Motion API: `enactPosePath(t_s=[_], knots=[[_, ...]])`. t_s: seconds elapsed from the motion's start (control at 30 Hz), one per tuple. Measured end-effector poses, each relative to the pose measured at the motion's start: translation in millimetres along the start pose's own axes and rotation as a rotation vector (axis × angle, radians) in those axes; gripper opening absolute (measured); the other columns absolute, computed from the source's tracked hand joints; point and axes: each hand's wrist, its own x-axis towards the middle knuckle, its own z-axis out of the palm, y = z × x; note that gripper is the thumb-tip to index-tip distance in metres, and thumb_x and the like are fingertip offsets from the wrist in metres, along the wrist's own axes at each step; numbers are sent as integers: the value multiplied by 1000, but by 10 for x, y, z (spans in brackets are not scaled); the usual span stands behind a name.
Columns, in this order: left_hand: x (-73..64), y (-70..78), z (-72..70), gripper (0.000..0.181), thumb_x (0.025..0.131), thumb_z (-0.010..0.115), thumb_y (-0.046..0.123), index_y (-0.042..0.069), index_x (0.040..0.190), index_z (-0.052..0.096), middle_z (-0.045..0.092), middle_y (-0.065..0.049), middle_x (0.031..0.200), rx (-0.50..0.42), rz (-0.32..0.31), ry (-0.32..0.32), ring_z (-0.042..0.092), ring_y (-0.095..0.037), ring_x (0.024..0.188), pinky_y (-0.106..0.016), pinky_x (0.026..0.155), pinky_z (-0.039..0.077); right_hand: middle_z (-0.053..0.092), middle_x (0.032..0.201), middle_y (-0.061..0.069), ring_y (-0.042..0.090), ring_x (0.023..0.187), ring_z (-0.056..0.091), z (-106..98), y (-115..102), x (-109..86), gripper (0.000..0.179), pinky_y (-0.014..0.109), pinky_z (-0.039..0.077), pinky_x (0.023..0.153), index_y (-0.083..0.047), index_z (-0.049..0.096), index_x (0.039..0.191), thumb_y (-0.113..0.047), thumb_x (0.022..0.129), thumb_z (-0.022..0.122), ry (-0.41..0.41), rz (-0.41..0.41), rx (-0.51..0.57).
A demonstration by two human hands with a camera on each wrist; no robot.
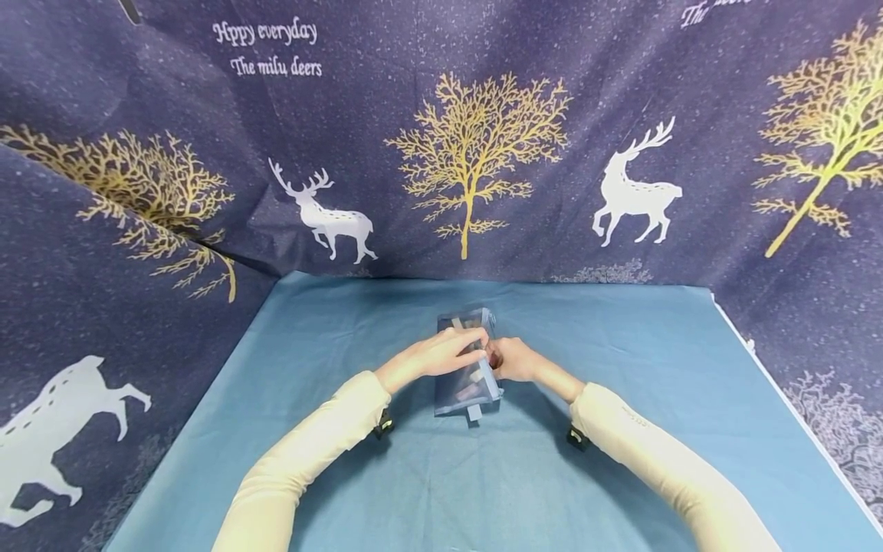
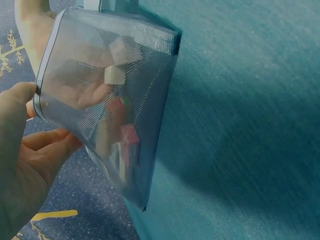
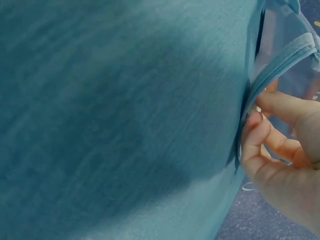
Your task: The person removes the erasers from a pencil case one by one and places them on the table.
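A translucent mesh zipper pouch [image 1: 451,395] with a pale blue zipper edge stands tilted over the blue cloth. Through its mesh show a pink block [image 2: 129,140], a pale cube [image 2: 115,75] and several other small pieces. My left hand [image 1: 451,351] lies across the pouch and grips its zipper edge; in the left wrist view the thumb and a finger pinch it. On the opposite side, my right hand [image 1: 516,359] has its fingers curled at the pouch's mouth. The right wrist view has those fingertips [image 3: 254,120] right at the zipper band [image 3: 280,64].
Blue cloth [image 1: 455,475] covers the table. Behind it and at the left hangs a dark curtain [image 1: 421,46] with white deer and golden trees. A pale tab [image 1: 474,413] sticks out at the pouch's near end.
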Motion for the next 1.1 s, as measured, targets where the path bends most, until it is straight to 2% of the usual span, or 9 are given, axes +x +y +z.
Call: enactPosePath(t_s=[0.1, 0.3, 0.5, 0.63, 0.8, 1.1], knots=[[-3, 0, 3, 15, 96, 44, 28, 18, 105, 50, 44, 5, 64, 5, 8, 1, 36, -5, 45, -17, 47, 32, 65, 83, 5, 12, 73, 62, 12, 21, -11, 23, 26, 50, 64, -11, 62, 92, -16, 74, 75, 22, -24, 8], [-6, 5, 10, 22, 97, 41, 32, 16, 110, 50, 45, 5, 65, 11, 0, -22, 34, -4, 44, -17, 46, 31, 64, 80, 7, 12, 69, 59, 27, 46, -29, 11, 25, 48, 62, -11, 63, 76, -14, 75, 73, 35, -109, -33], [-6, 11, 12, 21, 97, 41, 31, 16, 110, 49, 44, 4, 65, -5, -16, -31, 33, -5, 44, -18, 46, 31, 65, 84, 7, 15, 75, 64, 21, 50, -47, 10, 25, 51, 64, -13, 61, 77, -10, 78, 70, 21, -136, -7], [-2, 7, 10, 23, 97, 41, 31, 14, 111, 48, 44, 4, 66, 2, -15, -29, 34, -5, 44, -18, 46, 31, 64, 82, 6, 15, 74, 64, 9, 57, -57, 11, 24, 50, 63, -13, 59, 75, -9, 78, 69, 27, -166, 4], [-13, 16, 2, 22, 97, 41, 31, 15, 111, 48, 43, 4, 65, 4, -28, -33, 34, -6, 45, -18, 46, 31, 65, 80, 4, 12, 71, 64, 0, 63, -66, 8, 22, 49, 61, -14, 63, 78, -7, 78, 67, 29, -164, 44], [-13, 36, 3, 22, 97, 42, 29, 13, 112, 48, 46, 4, 69, 22, -34, -29, 36, -4, 49, -17, 48, 33, 69, 79, 1, 8, 70, 63, 1, 73, -95, 15, 20, 49, 61, -15, 67, 87, -7, 74, 68, 75, -135, 42]])
